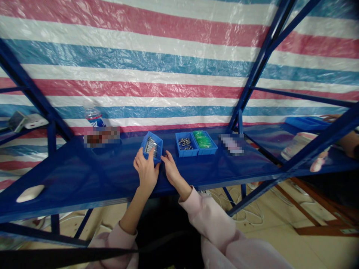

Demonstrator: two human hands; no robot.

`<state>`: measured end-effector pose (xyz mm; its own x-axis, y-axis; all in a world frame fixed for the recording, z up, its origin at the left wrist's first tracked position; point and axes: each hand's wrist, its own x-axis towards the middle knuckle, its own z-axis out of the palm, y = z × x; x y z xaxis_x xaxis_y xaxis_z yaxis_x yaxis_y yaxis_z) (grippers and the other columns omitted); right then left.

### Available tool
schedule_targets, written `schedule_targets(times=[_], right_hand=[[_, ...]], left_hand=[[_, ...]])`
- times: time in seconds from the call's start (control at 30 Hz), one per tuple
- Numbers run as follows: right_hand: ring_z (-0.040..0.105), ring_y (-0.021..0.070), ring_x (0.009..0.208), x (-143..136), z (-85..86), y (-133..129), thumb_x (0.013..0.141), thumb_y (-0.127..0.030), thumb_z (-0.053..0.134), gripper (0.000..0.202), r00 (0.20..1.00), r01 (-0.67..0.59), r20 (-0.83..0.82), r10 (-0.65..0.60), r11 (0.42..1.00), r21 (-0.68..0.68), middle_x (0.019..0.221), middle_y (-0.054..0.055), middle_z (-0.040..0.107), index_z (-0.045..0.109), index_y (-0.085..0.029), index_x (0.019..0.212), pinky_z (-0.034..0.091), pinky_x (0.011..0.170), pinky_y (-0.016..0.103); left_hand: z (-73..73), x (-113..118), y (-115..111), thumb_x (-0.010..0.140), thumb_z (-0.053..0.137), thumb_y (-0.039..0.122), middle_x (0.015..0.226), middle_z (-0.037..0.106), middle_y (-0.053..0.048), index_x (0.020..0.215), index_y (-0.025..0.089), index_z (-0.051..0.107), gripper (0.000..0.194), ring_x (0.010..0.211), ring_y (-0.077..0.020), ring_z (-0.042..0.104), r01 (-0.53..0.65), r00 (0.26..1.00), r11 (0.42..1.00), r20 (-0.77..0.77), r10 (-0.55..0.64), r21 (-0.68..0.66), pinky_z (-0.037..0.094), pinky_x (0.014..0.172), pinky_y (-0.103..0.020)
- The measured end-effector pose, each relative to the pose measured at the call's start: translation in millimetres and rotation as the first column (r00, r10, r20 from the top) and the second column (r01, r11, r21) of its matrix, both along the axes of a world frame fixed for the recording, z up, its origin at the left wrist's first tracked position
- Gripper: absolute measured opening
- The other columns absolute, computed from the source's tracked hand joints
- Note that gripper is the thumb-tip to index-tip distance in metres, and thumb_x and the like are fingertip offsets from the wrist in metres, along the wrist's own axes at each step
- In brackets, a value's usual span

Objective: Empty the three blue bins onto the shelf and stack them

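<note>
A small blue plastic bin (159, 145) sits turned at an angle on the blue table, with several slim silver metal pieces (150, 145) inside. My left hand (147, 170) is wrapped over its near left side, one finger reaching over the rim towards the metal pieces. Just off the bin's near right corner is my right hand (172, 170), thumb and forefinger apart and nothing visible between them. To the right, two more blue bins stand side by side: one bin (187, 153) contains small dark and silver fittings, the other bin (208, 151) a bundle of green strips.
A labelled plastic bottle (94, 117) stands at the back left, near a blurred patch. A white mouse-shaped object (30, 193) lies front left. Blue metal frame bars (254, 71) slope on both sides. At far right are another blue tray (305, 123) and another person's arm (349, 144).
</note>
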<state>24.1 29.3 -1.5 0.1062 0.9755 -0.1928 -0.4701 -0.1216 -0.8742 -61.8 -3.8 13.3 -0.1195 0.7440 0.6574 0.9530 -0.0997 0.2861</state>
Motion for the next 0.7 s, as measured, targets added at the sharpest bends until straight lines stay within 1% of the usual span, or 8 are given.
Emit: schedule_targets(times=[0.13,0.2,0.27,0.37,0.5,0.6,0.7], right_hand=[[0.035,0.0193,0.138,-4.3,-1.7,2.1,0.074,-0.023,0.061,0.061,0.998,0.031,-0.057,-0.031,1.000,0.006,0.144,0.006,0.047,0.050,-0.018,0.134,0.027,0.113,0.033],[0.042,0.0184,0.134,-6.2,-1.8,2.6,0.076,-0.024,0.059,0.060,0.994,0.022,-0.106,-0.020,1.000,0.013,0.141,0.005,0.051,0.048,-0.019,0.135,0.030,0.112,0.033],[0.051,0.0170,0.126,-7.7,-1.4,2.8,0.078,-0.024,0.056,0.062,0.985,0.001,-0.174,0.002,1.000,0.021,0.135,0.006,0.057,0.043,-0.017,0.138,0.034,0.109,0.032],[0.059,0.0151,0.115,-8.9,0.0,2.4,0.080,-0.022,0.055,0.063,0.964,-0.005,-0.267,0.010,1.000,0.020,0.124,0.006,0.064,0.039,-0.015,0.141,0.039,0.106,0.030],[0.062,0.0141,0.109,-8.1,2.1,1.0,0.078,-0.018,0.056,0.063,0.942,0.004,-0.335,-0.001,1.000,0.007,0.113,0.003,0.069,0.041,-0.018,0.139,0.041,0.105,0.030],[0.062,0.0141,0.110,-5.9,3.1,0.3,0.076,-0.017,0.058,0.062,0.942,-0.004,-0.335,0.004,1.000,0.000,0.110,0.002,0.070,0.045,-0.019,0.137,0.041,0.105,0.031],[0.062,0.0153,0.109,-3.5,3.0,0.4,0.075,-0.018,0.059,0.062,0.949,-0.028,-0.315,0.027,1.000,0.001,0.110,0.003,0.070,0.046,-0.019,0.136,0.041,0.105,0.031]], left_hand=[[-0.5,2.2,-1.4,0.078,0.066,0.019,0.143,0.032,-0.022,0.135,0.020,0.049,0.059,0.126,-0.0407,0.040,0.028,0.999,1.000,-0.024,-0.028,-0.009,0.036,0.099,-0.058],[-3.0,2.0,0.4,0.079,0.062,0.014,0.143,0.032,-0.022,0.133,0.019,0.051,0.055,0.127,-0.0410,0.039,0.073,0.997,0.997,-0.026,-0.073,0.002,0.038,0.099,-0.057],[-6.4,1.0,3.6,0.080,0.058,0.009,0.143,0.031,-0.022,0.130,0.016,0.054,0.051,0.129,-0.0407,0.037,0.140,0.990,0.990,-0.023,-0.139,0.030,0.039,0.100,-0.055],[-11.1,-1.2,8.4,0.080,0.054,0.006,0.144,0.026,-0.023,0.125,0.012,0.057,0.045,0.132,-0.0404,0.032,0.230,0.973,0.970,-0.011,-0.230,0.082,0.037,0.104,-0.054],[-13.3,-1.9,10.5,0.083,0.056,0.012,0.145,0.025,-0.021,0.124,0.014,0.057,0.041,0.134,-0.0399,0.030,0.284,0.957,0.951,0.022,-0.289,0.123,0.035,0.105,-0.056],[-12.6,-1.4,10.0,0.085,0.059,0.021,0.145,0.028,-0.019,0.125,0.017,0.057,0.040,0.134,-0.0381,0.032,0.288,0.952,0.945,0.063,-0.301,0.155,0.035,0.106,-0.055],[-12.0,-1.6,9.8,0.087,0.059,0.027,0.143,0.032,-0.018,0.126,0.018,0.057,0.040,0.133,-0.0355,0.035,0.286,0.949,0.940,0.084,-0.305,0.187,0.035,0.106,-0.053]])
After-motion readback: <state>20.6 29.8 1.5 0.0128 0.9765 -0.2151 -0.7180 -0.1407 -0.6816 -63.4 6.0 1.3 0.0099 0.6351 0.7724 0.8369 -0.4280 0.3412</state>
